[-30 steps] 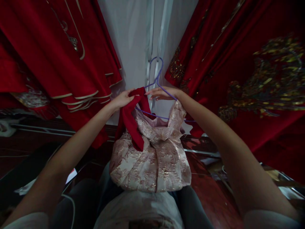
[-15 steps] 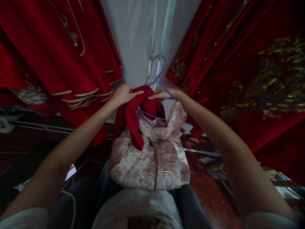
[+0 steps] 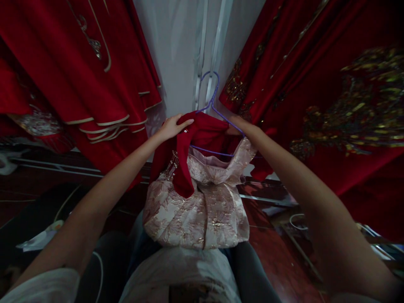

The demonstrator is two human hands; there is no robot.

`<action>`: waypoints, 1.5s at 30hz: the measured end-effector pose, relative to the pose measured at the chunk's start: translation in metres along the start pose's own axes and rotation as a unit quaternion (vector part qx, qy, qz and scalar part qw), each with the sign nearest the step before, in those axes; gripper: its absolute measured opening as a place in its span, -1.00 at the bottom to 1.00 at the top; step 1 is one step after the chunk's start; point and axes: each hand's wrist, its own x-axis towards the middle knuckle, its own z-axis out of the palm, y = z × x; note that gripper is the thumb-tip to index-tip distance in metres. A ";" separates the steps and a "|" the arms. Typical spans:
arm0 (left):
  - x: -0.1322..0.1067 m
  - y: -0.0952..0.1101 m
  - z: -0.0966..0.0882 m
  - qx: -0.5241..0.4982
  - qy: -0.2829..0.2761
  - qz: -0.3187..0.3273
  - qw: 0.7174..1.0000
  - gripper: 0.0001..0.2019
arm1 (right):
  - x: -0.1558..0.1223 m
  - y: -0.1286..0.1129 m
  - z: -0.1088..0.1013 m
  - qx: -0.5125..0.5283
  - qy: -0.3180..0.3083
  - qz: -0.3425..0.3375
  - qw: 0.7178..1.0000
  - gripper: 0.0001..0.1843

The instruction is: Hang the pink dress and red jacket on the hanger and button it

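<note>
A purple wire hanger stands upright in front of me, its hook at the top. Over its left shoulder lies a red garment, with one flap hanging down in front. A pale pink and gold brocade garment hangs from the hanger's right side and spreads down over my lap. My left hand pinches the red cloth near the hanger's left shoulder, thumb on top. My right hand is behind the hanger wire at the red cloth's far edge; its fingers are mostly hidden by the cloth.
Red embroidered garments hang on the left, and others with gold sequins on the right. Between them is a pale wall with metal rails. A white cable and a clear plastic bag lie at lower left.
My right hand has moved right behind the wire, drawing the red cloth out along the hanger. My left hand has shifted slightly right with its edge.
</note>
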 end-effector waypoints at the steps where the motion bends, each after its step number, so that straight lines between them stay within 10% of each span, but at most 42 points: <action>1: 0.001 -0.001 0.001 0.013 0.002 0.005 1.000 -0.52 | -0.003 0.007 -0.001 -0.025 0.024 0.032 0.999 -0.72; 14: -0.004 0.003 0.007 0.063 0.019 0.015 0.998 -0.55 | -0.082 0.101 -0.030 -0.017 0.157 0.125 0.979 -0.71; 20: -0.015 0.010 0.011 0.094 0.065 0.020 0.993 -0.57 | -0.151 0.072 -0.049 -0.014 0.106 0.134 0.985 -0.68; 25: -0.022 0.014 0.014 0.127 0.077 0.014 0.989 -0.56 | -0.151 0.050 -0.017 0.154 0.024 -0.024 0.988 -0.76; 30: -0.029 0.019 0.022 0.184 0.088 -0.002 0.979 -0.54 | -0.105 0.018 0.040 0.126 0.247 0.028 0.960 -0.73; 36: -0.031 0.012 0.025 0.221 0.114 -0.016 0.968 -0.49 | -0.087 -0.072 0.090 0.154 0.121 -0.187 0.963 -0.78; 45: -0.048 0.017 0.039 0.112 0.213 0.062 0.969 -0.36 | -0.109 -0.093 0.084 0.245 0.346 -0.155 0.892 -0.83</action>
